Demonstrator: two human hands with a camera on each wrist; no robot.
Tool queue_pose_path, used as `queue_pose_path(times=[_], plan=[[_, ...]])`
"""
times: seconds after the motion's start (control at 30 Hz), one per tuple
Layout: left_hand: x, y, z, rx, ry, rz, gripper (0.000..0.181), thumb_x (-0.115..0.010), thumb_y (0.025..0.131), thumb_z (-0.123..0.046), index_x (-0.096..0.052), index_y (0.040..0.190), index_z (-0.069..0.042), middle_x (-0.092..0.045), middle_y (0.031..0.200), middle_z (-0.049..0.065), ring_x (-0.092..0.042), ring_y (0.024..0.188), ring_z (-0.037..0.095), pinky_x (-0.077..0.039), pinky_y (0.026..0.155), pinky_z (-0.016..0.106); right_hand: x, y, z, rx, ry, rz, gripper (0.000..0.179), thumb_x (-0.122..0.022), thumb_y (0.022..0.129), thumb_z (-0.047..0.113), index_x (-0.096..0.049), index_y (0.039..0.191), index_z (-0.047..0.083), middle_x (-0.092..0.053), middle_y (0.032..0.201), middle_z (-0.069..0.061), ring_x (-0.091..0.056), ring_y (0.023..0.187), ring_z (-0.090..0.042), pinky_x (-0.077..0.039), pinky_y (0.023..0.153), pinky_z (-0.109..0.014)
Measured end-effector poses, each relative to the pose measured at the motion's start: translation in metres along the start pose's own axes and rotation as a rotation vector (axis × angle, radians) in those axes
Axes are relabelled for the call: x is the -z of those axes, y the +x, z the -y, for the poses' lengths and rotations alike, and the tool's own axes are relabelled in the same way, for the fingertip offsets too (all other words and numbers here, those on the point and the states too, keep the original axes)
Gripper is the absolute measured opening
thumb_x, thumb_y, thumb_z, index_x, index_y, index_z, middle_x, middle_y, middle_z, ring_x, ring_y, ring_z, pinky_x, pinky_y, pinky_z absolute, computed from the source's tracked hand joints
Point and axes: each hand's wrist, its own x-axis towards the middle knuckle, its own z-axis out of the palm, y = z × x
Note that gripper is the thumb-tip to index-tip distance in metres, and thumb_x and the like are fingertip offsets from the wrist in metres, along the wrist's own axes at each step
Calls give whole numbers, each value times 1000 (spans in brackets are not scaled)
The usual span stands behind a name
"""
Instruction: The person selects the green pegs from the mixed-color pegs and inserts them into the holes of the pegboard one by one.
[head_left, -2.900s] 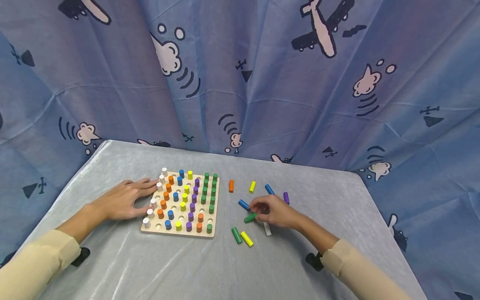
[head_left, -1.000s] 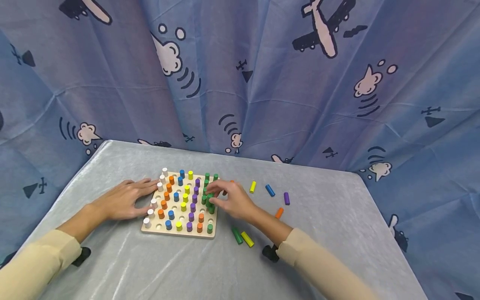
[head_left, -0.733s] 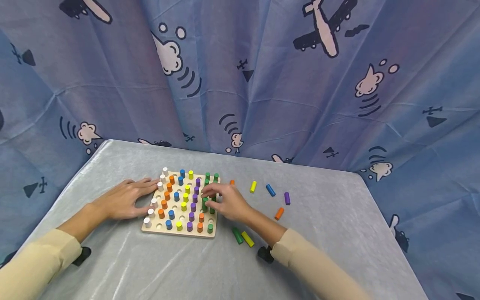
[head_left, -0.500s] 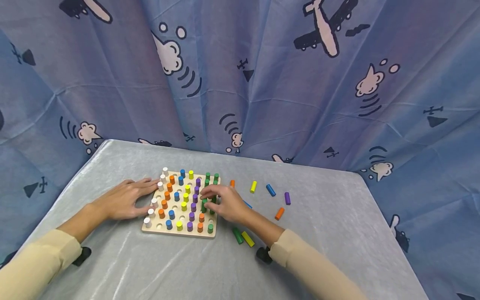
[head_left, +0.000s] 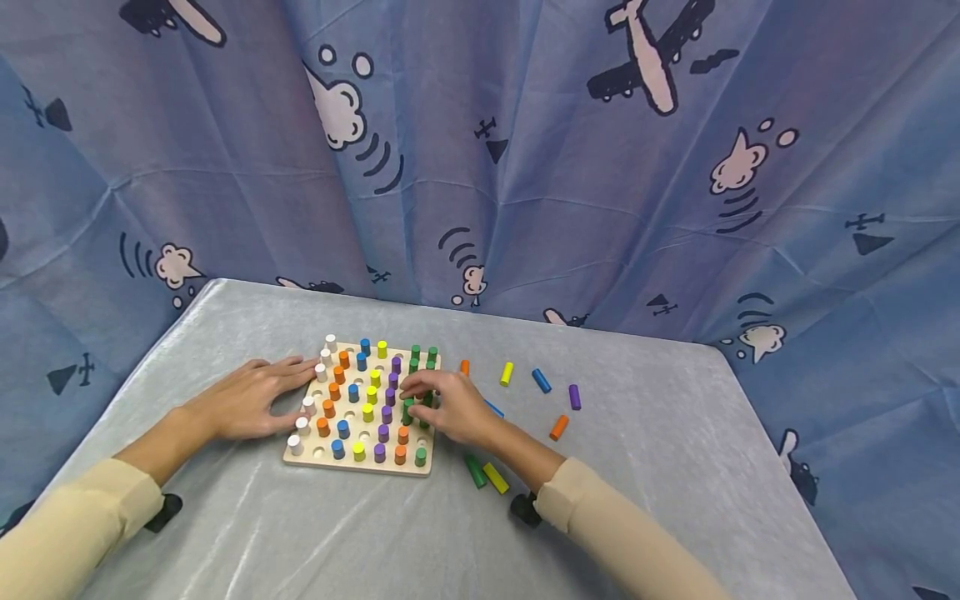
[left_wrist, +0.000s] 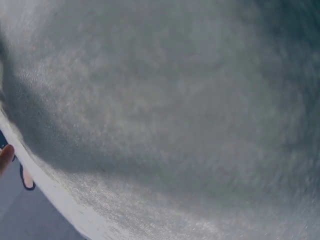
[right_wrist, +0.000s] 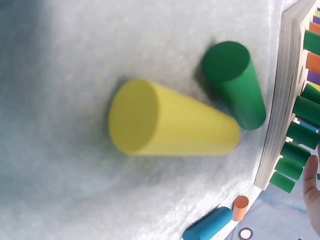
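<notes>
A wooden pegboard (head_left: 315,461) carries rows of white, orange, blue, yellow, purple and green pegs. My left hand (head_left: 251,400) lies with fingers extended along its left edge; only a fingertip shows in the left wrist view. Over the right side of the board, my right hand (head_left: 457,408) pinches a green peg (head_left: 408,412) between thumb and forefinger. The peg stands upright in the green column, and its lower end is hard to make out. In the right wrist view, part of the hand (right_wrist: 312,195) shows beside the green pegs (right_wrist: 305,110).
Right of the board lie loose pegs: green (head_left: 476,471), yellow (head_left: 496,478), orange (head_left: 558,427), purple (head_left: 574,397), blue (head_left: 542,381) and another yellow (head_left: 507,373). A second orange peg (head_left: 465,367) and blue peg (head_left: 494,408) are partly hidden by the right arm. A patterned curtain (head_left: 480,150) hangs behind the table.
My right hand has moved left from the loose pegs to the board, bringing a green peg. Over the last half second it barely moves. My left hand stays in place.
</notes>
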Motion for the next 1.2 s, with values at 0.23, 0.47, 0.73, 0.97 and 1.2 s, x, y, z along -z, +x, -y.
queue_pose_path(times=[0.23, 0.47, 0.73, 0.97, 1.2], plan=[[2, 0, -2, -1, -3, 7, 67, -59, 96, -47, -51, 144, -1, -46, 152, 11, -46, 136, 36, -41, 100, 57, -2, 1, -1, -10, -4, 8, 29, -76, 87, 5, -69, 115, 8, -75, 103, 1, -67, 101, -10, -49, 96, -33], [2, 1, -2, -2, 0, 3, 67, -58, 96, -47, -51, 144, -1, -45, 153, 11, -45, 136, 36, -41, 100, 57, -2, 0, -2, 1, -14, 17, 30, -77, 86, 6, -69, 115, 9, -75, 104, 1, -68, 101, -10, -49, 97, -32], [1, 1, -2, -4, 7, 0, 68, -58, 96, -48, -51, 144, -1, -45, 153, 11, -46, 136, 37, -42, 99, 57, -2, -1, -2, -4, -32, 37, 32, -77, 86, 7, -69, 117, 9, -74, 106, 1, -68, 102, -13, -49, 96, -32], [1, 1, -2, 0, -1, 0, 68, -58, 96, -48, -51, 145, -2, -45, 152, 11, -45, 136, 38, -41, 100, 58, 16, -9, 8, 24, -74, 76, 31, -77, 87, 9, -69, 118, 9, -73, 109, -2, -67, 103, -18, -50, 96, -42], [1, 0, -3, 7, -4, -1, 68, -57, 96, -49, -50, 145, -2, -46, 152, 12, -45, 136, 38, -41, 100, 59, 36, -23, 4, 24, -82, 159, 29, -76, 87, 5, -70, 115, 6, -75, 104, -3, -67, 103, -17, -48, 98, -47]])
